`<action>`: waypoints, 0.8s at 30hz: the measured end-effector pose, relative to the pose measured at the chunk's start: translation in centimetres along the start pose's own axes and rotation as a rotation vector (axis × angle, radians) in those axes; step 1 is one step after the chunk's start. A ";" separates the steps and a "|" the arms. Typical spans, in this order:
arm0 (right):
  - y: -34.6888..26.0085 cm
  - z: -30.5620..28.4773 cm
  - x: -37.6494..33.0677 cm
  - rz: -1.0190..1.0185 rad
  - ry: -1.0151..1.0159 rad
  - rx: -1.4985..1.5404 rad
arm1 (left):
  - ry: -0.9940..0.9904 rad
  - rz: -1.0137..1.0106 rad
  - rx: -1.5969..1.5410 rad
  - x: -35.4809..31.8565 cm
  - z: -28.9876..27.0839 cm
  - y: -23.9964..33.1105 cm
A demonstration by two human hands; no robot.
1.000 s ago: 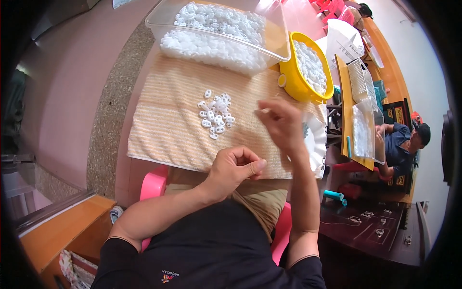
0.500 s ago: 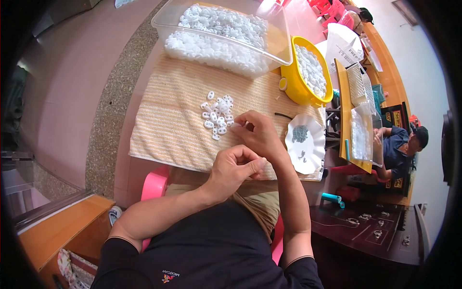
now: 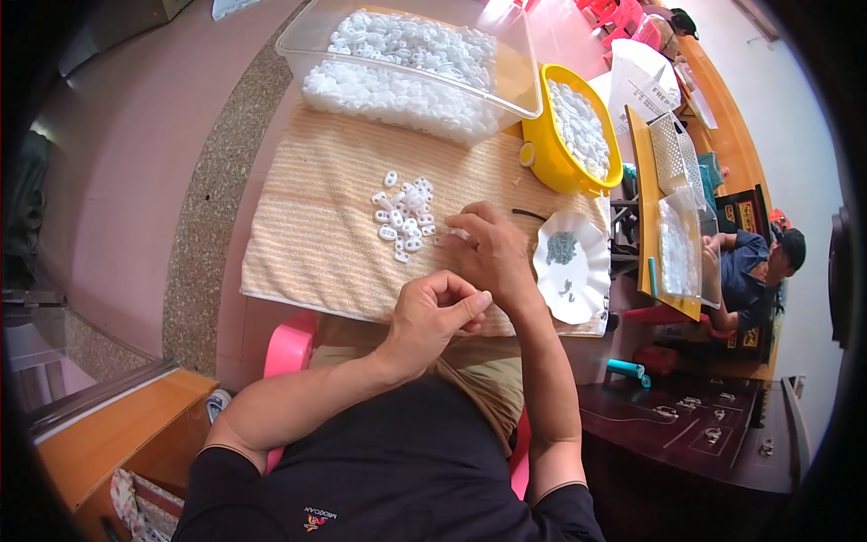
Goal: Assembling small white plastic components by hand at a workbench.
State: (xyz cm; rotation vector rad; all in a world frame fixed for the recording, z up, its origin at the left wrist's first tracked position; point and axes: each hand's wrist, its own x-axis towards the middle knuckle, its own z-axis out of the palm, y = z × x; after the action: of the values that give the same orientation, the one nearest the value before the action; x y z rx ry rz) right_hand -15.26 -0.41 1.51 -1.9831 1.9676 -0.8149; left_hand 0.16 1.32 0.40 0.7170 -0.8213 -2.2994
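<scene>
Two hands by loose pile of white plastic rings [image 3: 405, 217] | left hand [image 3: 438, 312] grip pinched shut, content unclear | right hand [image 3: 492, 253] fingers curled, hold unclear | rings look light, stiff, slippery; pinch by rim.

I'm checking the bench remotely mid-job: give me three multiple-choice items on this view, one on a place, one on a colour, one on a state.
1. Where is the small pile of white parts?
A. on the striped towel
B. in the white scalloped dish
C. on the floor

2. What colour is the round tub of white parts?
A. blue
B. yellow
C. green

3. How is the left hand?
A. flat and open
B. curled, fingertips pinched together
C. out of view

Answers: 1 A, the pile lies on the striped towel, left of the right hand. 2 B, its rim is yellow. 3 B, the fingers curl to the thumb.
</scene>
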 end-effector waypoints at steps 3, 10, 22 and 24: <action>-0.9 0.1 0.3 -0.010 -0.055 -0.026 | 0.003 -0.004 -0.014 0.0 0.0 0.1; -1.2 0.0 0.2 -0.052 -0.136 -0.137 | -0.002 0.006 -0.030 -0.2 0.0 0.4; -0.9 -1.5 -2.3 0.268 -0.081 0.715 | 0.179 0.133 -0.077 0.3 -0.1 1.1; -1.2 -1.8 -3.0 0.299 -0.085 0.845 | 0.183 0.134 -0.112 0.4 -0.2 0.9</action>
State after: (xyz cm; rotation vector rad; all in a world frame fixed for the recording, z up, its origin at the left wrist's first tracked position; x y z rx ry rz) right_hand -15.06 2.96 2.93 -1.1798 1.4459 -1.1879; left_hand 0.32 0.41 0.84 0.7849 -0.6319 -2.1065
